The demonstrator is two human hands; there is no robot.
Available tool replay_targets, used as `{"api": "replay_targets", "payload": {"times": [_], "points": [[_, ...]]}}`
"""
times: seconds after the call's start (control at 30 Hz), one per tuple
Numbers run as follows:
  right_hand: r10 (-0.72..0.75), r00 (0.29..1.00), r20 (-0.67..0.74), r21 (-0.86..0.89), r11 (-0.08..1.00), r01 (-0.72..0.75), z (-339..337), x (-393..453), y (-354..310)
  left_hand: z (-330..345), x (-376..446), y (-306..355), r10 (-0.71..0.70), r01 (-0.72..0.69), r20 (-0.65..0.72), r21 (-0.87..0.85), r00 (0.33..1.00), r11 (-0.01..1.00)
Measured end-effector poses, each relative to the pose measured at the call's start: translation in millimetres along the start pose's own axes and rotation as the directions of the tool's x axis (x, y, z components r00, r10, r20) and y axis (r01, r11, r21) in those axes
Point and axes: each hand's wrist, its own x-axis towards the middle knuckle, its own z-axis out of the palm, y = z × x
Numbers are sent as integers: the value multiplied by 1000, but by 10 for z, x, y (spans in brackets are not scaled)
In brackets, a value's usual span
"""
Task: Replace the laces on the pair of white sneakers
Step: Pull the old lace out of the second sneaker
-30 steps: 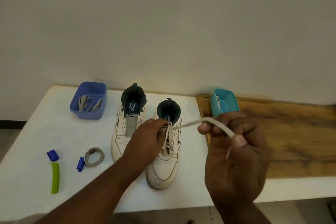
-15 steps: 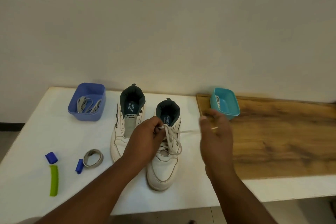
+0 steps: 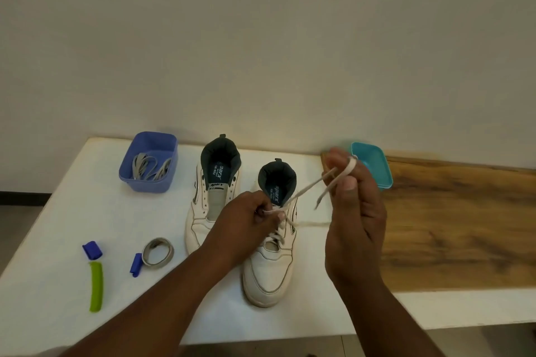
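Note:
Two white sneakers stand side by side on the white table, toes toward me. The left sneaker has no lace. The right sneaker carries a cream lace through its eyelets. My left hand pinches the lace at the upper eyelets, covering the tongue. My right hand is raised to the right of the shoe, the lace end looped over its fingers and held by the thumb; the lace tip dangles below. Another strand runs along the table behind this hand.
A blue-purple tub with grey laces sits at the back left. A teal tub stands on the wooden board at right. Near the front left lie a coiled grey lace, two blue clips and a green strip.
My right hand dropped to the table beside the shoe half a second ago, then rose again with the lace looped over its fingers. My left hand stayed at the eyelets.

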Motion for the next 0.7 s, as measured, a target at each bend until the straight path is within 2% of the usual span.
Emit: {"api": "replay_targets", "payload": {"times": [0.07, 0.13, 0.2, 0.27, 0.33, 0.43, 0.47, 0.53, 0.63, 0.7], "points": [[-31, 991, 127, 30, 999, 27, 21, -58, 9, -3, -4, 1, 22, -23, 19, 20, 1000, 1000], [-66, 958, 278, -47, 996, 82, 41, -97, 54, -3, -16, 27, 41, -42, 44, 13, 998, 999], [-74, 933, 351, -119, 985, 123, 58, -105, 119, -10, -22, 64, 54, -56, 45, 33, 998, 998], [-78, 939, 335, -276, 945, 177, 56, -69, 203, -21, -6, 83, 71, -72, 22, 38, 997, 997], [-42, 953, 299, -509, 838, 196, 24, -25, 326, -42, -12, 124, 105, -104, 38, -9, 994, 994], [135, 961, 239, -706, 704, 77, -58, -8, 486, -67, -53, 201, 216, -198, 103, -168, 971, 966], [204, 956, 211, -713, 701, 8, -75, -11, 507, -80, -72, 226, 246, -222, 87, -222, 965, 949], [315, 942, 118, -598, 779, -186, -83, 6, 506, -132, -90, 315, 223, -203, 13, -371, 975, 906], [415, 909, -32, -352, 847, -399, -75, 53, 477, -284, -66, 455, 37, -144, -172, -667, 984, 731], [454, 878, -152, -203, 855, -477, -81, 93, 503, -417, -16, 478, -96, -177, -299, -762, 950, 623]]}}
